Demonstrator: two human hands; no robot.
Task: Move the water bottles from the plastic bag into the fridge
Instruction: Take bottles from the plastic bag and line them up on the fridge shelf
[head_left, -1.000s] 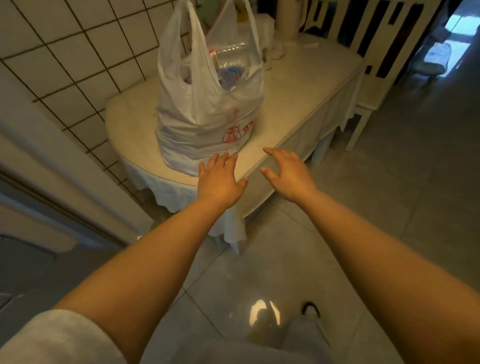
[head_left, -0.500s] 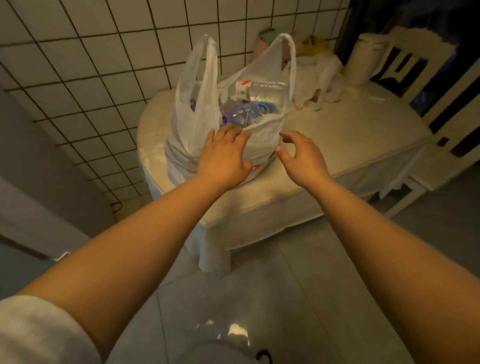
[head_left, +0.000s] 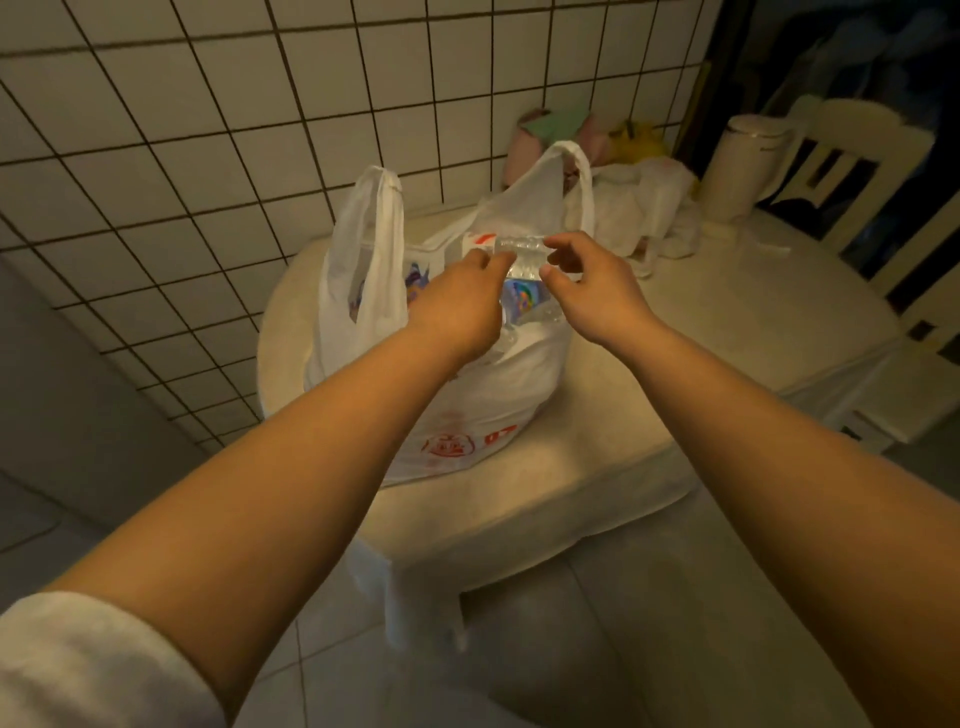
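**Red print on the bag, little else to read**

The white plastic bag (head_left: 483, 415) on the table carries the only print I can make out — a round red seal low on its front with a character or two inside, too blurred to read, and next to it red digits that look like "07". Up in the bag's mouth, a water bottle (head_left: 524, 249) has a red-and-white label near its top, and another below it shows a colourful label — blue, green and pink — but no word on either is legible. The pale jug (head_left: 737, 166) at the back bears faint lettering, too small to tell.
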